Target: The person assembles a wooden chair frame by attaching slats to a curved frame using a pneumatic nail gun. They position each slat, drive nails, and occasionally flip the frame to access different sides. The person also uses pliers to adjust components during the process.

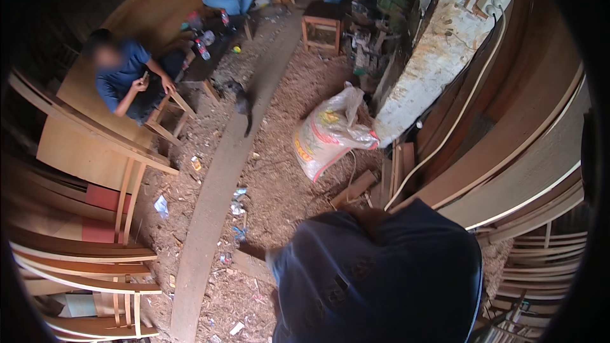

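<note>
Neither of my hands shows in the head view. A dark blue shirt [381, 279] fills the lower middle and hides what lies under and behind it. Just left of the shirt, a short piece of wood [253, 265] rests on the shavings. Beyond the shirt stands a bulging white woven sack [327, 136] with red and yellow print, its top gathered. Small wood offcuts [356, 188] lie between the sack and the boards at the right.
A long plank [219, 197] runs along the shaving-strewn floor, with a dark cat [242, 101] on it. Seated people [130, 79] are at the far left and back. Wooden frames [89, 254] line the left; leaning boards [508, 171] and a cable [467, 98] line the right.
</note>
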Available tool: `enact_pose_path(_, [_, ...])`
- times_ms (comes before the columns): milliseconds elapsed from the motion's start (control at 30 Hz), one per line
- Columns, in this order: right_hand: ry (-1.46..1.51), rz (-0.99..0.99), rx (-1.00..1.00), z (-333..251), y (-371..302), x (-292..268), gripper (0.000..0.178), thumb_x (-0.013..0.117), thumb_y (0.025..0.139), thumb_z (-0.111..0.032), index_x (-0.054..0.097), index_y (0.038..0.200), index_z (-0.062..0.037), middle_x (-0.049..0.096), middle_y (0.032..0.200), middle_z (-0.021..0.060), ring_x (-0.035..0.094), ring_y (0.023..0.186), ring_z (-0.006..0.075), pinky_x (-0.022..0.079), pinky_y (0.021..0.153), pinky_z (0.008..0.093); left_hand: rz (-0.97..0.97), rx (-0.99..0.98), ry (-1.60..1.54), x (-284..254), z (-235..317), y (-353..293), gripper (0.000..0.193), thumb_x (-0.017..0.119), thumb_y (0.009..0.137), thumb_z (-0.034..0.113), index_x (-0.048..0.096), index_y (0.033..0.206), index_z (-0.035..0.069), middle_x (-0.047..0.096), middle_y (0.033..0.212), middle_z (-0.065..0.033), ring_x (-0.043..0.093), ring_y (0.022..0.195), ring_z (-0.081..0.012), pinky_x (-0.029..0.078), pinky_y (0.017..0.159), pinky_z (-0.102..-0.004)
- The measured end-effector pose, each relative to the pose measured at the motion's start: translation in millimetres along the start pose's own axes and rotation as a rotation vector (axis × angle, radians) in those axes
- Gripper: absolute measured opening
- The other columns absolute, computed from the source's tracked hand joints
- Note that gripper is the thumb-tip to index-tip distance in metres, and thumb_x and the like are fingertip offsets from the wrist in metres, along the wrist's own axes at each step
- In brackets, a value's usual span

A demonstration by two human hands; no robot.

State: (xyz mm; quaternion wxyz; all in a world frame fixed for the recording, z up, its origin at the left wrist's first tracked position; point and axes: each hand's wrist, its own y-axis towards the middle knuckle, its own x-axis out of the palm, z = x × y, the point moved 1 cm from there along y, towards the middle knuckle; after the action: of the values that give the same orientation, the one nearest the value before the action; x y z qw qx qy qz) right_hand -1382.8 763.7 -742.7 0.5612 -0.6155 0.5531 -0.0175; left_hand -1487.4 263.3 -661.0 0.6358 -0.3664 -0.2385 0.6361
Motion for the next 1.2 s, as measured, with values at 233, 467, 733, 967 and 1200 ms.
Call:
enact_pose_path(233, [0.378, 0.404, -0.148, -127.5, 50.4, -189.2, 0.028, 0.065, 0.089, -0.026, 0.074, 0.105, -0.0053, 0.075, 0.096, 0.0151, 0.073, 0.09, 0.03, 0.057, 0.082, 0.0438, 0.088, 0.254, -0.032, 74.9, 241.2, 168.0, 0.042, 0.06, 0.099, 0.042, 0.054, 0.128, 0.012, 0.066, 0.106, -0.0125, 0.065, 0.091, -0.0247, 0.052, 0.077, -0.0428])
enact_pose_path(467, [0.492, 0.517, 0.124, -112.3, 174.6, -190.3, 0.022, 0.065, 0.09, -0.019, 0.075, 0.106, -0.0077, 0.075, 0.083, 0.0108, 0.072, 0.068, 0.019, 0.059, 0.065, 0.0353, -0.575, 0.339, 0.781, 194.6, 357.3, 260.7, 0.029, 0.071, 0.089, 0.022, 0.066, 0.113, 0.008, 0.07, 0.099, -0.0143, 0.07, 0.086, -0.0251, 0.058, 0.073, -0.0411])
enact_pose_path(733, [0.414, 0.606, 0.315, -55.7, 205.1, -134.2, 0.013, 0.067, 0.077, -0.023, 0.078, 0.079, -0.0162, 0.076, 0.085, 0.0038, 0.074, 0.082, 0.0237, 0.057, 0.066, 0.0406, -0.496, -0.049, 0.751, 381.0, 513.2, 352.0, 0.027, 0.065, 0.094, 0.01, 0.065, 0.121, 0.006, 0.073, 0.1, -0.0195, 0.074, 0.081, -0.0298, 0.061, 0.061, -0.0419])
enact_pose_path(967, [0.436, 0.354, 0.456, -6.7, 303.8, -204.6, 0.019, 0.07, 0.079, -0.03, 0.078, 0.085, -0.0142, 0.077, 0.09, 0.0037, 0.073, 0.091, 0.0256, 0.057, 0.075, 0.0409, -0.545, 0.024, 0.842, 589.8, 642.5, 410.9, 0.028, 0.062, 0.097, 0.016, 0.061, 0.124, 0.008, 0.071, 0.101, -0.0177, 0.072, 0.085, -0.031, 0.06, 0.068, -0.0477])
enact_pose_path(1200, [0.544, 0.451, 0.623, 110.3, 376.7, -445.1, 0.028, 0.068, 0.088, -0.036, 0.079, 0.095, -0.0105, 0.077, 0.102, 0.0092, 0.07, 0.103, 0.0317, 0.055, 0.09, 0.044, -0.689, 0.132, 0.979, 835.3, 715.3, 386.5, 0.025, 0.063, 0.097, 0.016, 0.061, 0.121, 0.006, 0.069, 0.093, -0.0127, 0.069, 0.079, -0.0242, 0.057, 0.063, -0.0371])
